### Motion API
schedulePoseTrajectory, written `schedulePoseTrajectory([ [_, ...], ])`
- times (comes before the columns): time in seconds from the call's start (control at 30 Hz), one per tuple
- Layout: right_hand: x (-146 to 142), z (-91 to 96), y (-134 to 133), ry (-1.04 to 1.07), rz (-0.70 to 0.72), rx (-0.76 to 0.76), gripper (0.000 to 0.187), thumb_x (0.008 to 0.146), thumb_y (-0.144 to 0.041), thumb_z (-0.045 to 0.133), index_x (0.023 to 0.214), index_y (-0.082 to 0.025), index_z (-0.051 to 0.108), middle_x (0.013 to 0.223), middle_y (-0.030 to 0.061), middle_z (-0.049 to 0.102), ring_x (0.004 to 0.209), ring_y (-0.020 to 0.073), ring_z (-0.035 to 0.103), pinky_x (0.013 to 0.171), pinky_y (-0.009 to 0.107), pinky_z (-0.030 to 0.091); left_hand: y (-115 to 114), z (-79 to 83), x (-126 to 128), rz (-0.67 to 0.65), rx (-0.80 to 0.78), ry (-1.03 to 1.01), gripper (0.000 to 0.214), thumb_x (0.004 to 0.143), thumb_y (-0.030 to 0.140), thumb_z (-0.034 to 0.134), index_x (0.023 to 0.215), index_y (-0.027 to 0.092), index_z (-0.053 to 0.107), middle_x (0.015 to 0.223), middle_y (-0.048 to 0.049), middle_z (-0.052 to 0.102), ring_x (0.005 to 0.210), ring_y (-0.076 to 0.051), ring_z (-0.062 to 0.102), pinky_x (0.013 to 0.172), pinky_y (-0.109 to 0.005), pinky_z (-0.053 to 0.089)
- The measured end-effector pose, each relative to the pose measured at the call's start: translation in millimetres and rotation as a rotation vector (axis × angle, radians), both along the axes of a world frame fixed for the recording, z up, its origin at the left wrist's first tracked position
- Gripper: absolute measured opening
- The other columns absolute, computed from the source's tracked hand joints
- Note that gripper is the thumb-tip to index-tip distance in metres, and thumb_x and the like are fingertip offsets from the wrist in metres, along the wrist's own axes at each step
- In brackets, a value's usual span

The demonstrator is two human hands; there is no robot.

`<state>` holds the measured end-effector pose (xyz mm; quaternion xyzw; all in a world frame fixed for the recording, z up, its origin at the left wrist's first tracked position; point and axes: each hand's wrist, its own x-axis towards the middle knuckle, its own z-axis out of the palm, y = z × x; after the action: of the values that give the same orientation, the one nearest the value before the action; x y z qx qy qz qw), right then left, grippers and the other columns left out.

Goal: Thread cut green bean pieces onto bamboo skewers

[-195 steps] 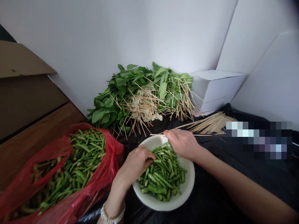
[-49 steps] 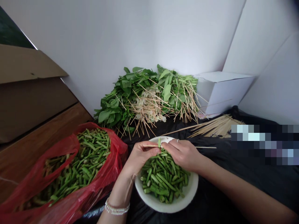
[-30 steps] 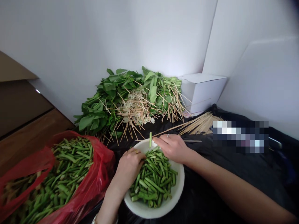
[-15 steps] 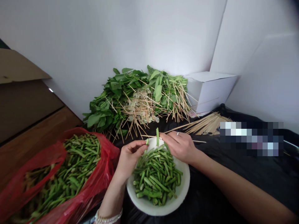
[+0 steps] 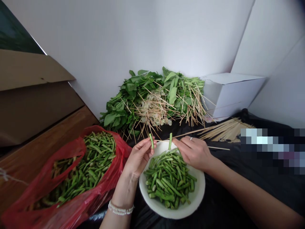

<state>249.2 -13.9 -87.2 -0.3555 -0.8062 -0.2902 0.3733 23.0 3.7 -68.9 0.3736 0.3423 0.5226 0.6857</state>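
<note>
A white bowl full of cut green bean pieces sits on the black cloth in front of me. My left hand pinches one short bean piece upright at the bowl's far rim. My right hand is closed on a thin bamboo skewer lying sideways, with one bean piece threaded on it near its left tip. The loose piece is just left of the skewer's point.
A red plastic bag of green beans lies at the left. Skewered leafy greens are piled against the wall. Loose bamboo skewers and a white box sit at the right, cardboard at the far left.
My left hand dipped into the bowl, picked up a bean piece and raised it to the skewer's tip. The right hand stays on the skewer with one piece threaded on it.
</note>
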Motion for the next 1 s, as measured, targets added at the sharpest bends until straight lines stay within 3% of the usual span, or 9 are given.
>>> schedulePoseTrajectory([
  [1.0, -0.6, -5.6, 1.2, -0.062, -0.020, -0.030, 0.031, 0.090, -0.009, 0.043, 0.108, -0.012, 0.068, 0.068, 0.0021, 0.056, 0.062, 0.0142, 0.046, 0.058, 0.030, 0.035, 0.9, -4.4, 4.1, 0.098, 0.030, 0.089, 0.030, 0.059, 0.024, 0.089, 0.085, 0.014, 0.078, 0.076, -0.0053, 0.076, 0.064, -0.008, 0.064, 0.061, -0.016, 0.050],
])
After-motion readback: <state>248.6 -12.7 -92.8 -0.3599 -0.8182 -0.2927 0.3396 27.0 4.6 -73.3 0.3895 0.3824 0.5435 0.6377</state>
